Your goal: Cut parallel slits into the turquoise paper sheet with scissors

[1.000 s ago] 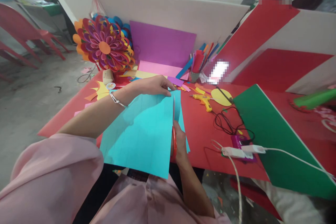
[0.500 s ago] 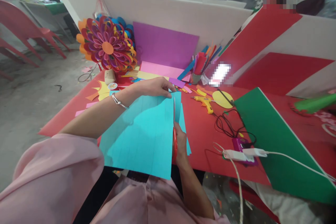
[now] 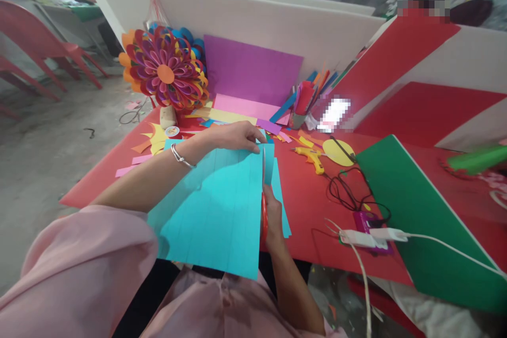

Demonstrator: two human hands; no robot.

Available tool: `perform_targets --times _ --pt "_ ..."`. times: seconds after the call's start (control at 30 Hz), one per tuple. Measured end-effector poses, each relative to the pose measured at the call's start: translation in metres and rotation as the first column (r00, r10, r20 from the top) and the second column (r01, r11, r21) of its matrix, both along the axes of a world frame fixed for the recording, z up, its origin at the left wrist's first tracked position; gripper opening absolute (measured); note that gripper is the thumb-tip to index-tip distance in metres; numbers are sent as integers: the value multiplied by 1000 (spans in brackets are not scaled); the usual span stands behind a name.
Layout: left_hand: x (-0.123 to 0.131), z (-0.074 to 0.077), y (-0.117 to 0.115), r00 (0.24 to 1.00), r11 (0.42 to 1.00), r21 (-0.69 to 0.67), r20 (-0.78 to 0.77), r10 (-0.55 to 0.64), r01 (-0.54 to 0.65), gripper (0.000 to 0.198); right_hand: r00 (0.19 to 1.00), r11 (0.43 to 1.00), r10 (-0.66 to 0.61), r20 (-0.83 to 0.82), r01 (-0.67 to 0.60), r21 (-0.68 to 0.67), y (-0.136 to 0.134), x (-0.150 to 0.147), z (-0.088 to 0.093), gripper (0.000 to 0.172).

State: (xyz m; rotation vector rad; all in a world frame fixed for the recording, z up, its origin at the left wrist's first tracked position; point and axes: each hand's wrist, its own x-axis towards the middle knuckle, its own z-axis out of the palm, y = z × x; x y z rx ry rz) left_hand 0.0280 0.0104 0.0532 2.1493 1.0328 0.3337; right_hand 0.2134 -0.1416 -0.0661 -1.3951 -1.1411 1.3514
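A turquoise sheet of paper (image 3: 209, 211) with faint ruled lines is held up over the table, tilted towards me. Reaching across its far edge, my left hand (image 3: 240, 136) pinches it close to the cut at the top right corner. My right hand (image 3: 275, 222) is wrapped round the red handle of a pair of scissors (image 3: 264, 216), below the right edge of the sheet. The blades point away from me along that edge, with a narrow strip (image 3: 269, 163) to their right. More turquoise paper (image 3: 282, 211) lies underneath on the red tabletop.
A glue gun (image 3: 311, 157) lies to the right, its black cable near a power strip (image 3: 370, 237) and a green board (image 3: 420, 211). At the back stand a paper flower (image 3: 165, 74), a purple sheet (image 3: 249, 71) and a cup of paper strips (image 3: 298, 116). Paper scraps lie around.
The turquoise sheet and my left hand have come slightly nearer to me. My right hand stays on the scissors in nearly the same place. The view has shifted a little.
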Motion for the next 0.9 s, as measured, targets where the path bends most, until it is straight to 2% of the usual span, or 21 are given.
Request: perform_targets --times 0.1,0.2,0.4,0.67,0.77,0.9 --pt "-1 1 0 999 999 -21 -1 36 -36 45 997 998 -24 -79 20 -51 0 -2 0 38" --pt "-1 1 -1 999 996 -78 21 41 -40 35 989 994 -58 -138 45 -99 0 -4 3 38" --pt "-1 1 -2 998 988 -146 44 51 -44 21 999 997 -41 -33 39 -66 -3 -3 13 41" --pt "-6 -2 1 997 987 -161 81 16 -2 23 997 997 -34 -75 28 -72 -2 -2 -5 39" --pt "-7 -2 1 996 988 -157 84 19 -5 23 999 999 -27 -38 25 -41 -4 -1 -5 40" --pt "-7 0 0 998 988 -154 68 15 -5 23 997 994 35 73 -42 100 -6 1 1 32"
